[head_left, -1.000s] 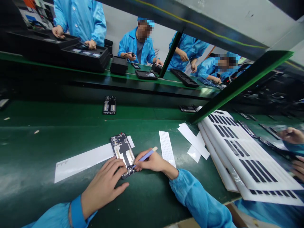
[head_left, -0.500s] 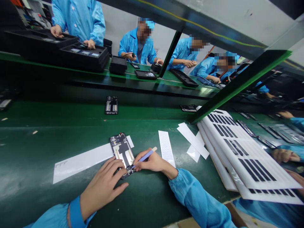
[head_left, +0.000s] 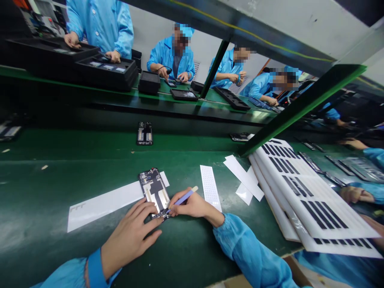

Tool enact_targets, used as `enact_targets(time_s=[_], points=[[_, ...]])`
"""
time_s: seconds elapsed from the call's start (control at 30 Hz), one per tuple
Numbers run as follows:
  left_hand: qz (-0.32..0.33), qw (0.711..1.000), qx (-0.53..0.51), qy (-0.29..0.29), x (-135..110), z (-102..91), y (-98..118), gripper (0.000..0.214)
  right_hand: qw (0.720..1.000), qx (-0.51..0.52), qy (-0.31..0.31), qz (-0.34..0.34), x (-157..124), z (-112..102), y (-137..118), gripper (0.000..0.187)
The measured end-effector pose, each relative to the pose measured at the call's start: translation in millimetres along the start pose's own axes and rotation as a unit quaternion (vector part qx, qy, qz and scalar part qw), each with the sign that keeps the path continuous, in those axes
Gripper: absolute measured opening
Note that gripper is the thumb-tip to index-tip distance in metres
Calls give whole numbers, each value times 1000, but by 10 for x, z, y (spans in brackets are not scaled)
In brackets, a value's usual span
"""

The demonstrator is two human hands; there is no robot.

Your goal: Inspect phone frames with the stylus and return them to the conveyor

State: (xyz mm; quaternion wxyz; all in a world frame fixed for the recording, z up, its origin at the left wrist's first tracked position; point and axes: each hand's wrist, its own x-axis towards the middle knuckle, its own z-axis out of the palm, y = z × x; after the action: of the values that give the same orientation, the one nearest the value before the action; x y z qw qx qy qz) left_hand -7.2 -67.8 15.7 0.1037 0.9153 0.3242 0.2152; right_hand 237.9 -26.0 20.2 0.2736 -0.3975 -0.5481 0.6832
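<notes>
An opened phone (head_left: 155, 188) with its inner boards and pale metal plates showing lies face up, over a long white strip of paper (head_left: 102, 206). My left hand (head_left: 135, 230) rests on the phone's lower left edge, fingers stretched out and thumb apart. A slim purple tool with a cream-coloured end (head_left: 183, 201) is pinched in my right hand (head_left: 192, 203). Its tip reaches the lower right part of the phone, near the small board at the bottom. Whether the tip touches a part is too small to tell.
Right of my hand lie a sheet of small labels (head_left: 210, 186) and white paper pieces (head_left: 244, 176). White sheets with black strips (head_left: 306, 192) are stacked farther right beside a green post (head_left: 303, 110). Another opened phone (head_left: 145, 133) lies behind. Co-workers sit across; another's hand (head_left: 357, 195) is at right.
The phones along the back of the bench have shifted slightly right. My hands and the phone under them stay nearly still. Across the bench, co-workers' hands have moved.
</notes>
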Motion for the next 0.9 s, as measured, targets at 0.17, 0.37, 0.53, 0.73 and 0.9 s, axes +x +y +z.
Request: enact_targets(time_s=[0.17, 0.37, 0.53, 0.73, 0.9], points=[[2, 1000, 7, 10, 5, -6, 27, 22, 1000, 9, 17, -1, 7, 27, 38, 34], [9, 1000, 5, 28, -11, 10, 26, 20, 997, 56, 44, -20, 3, 28, 71, 41], [-22, 999, -14, 46, -12, 8, 29, 15, 999, 45, 22, 16, -47, 26, 35, 40], [-34, 999, -29, 19, -9, 20, 24, 12, 998, 25, 40, 34, -62, 53, 34, 38], [-35, 999, -32, 13, -8, 27, 20, 12, 999, 13, 32, 32, -60, 39, 40, 37]])
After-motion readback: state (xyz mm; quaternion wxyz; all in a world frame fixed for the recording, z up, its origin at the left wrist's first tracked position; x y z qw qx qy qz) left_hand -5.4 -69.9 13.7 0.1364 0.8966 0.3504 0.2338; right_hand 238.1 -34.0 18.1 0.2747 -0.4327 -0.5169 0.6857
